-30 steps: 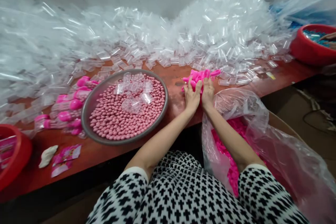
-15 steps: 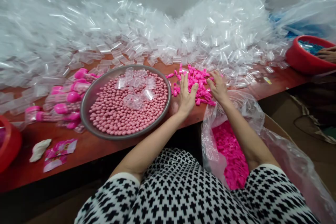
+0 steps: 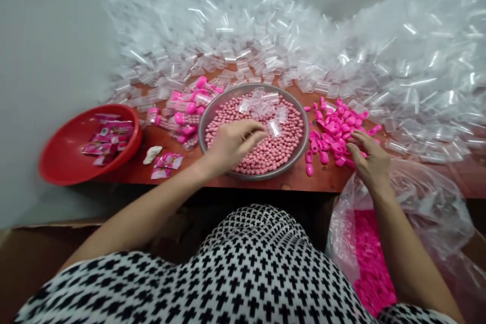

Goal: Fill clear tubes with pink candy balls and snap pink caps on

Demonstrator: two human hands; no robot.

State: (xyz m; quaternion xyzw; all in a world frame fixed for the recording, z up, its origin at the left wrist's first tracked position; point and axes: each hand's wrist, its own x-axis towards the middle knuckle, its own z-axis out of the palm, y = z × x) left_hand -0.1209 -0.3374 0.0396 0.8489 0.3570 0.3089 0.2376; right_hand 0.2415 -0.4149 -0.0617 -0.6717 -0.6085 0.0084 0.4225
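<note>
My left hand (image 3: 237,144) is over the metal bowl (image 3: 201,129) of pink beads (image 3: 261,159). Its thumb and fingers point right, slightly apart, toward several clear plastic tubes (image 3: 274,128) lying on the beads. I see nothing held in it. At the right, my right hand (image 3: 370,162) is at the near edge of a heap of bright pink plastic caps (image 3: 336,129). Its fingers are bent, with a gap between thumb and forefinger; the caps beneath them are partly hidden.
Clear tubes (image 3: 266,25) are heaped along the wall. Filled pink-capped tubes (image 3: 186,109) lie left of the bowl. Farther left are printed sachets (image 3: 167,163), a whitish lump (image 3: 152,154) and a red basin (image 3: 61,157). A plastic bag (image 3: 341,223) of pink pieces hangs below the table edge.
The view has swung left, bringing the whole red basin in. My left hand has left the pink caps and moved over the bead bowl. My right hand stays by the caps.
</note>
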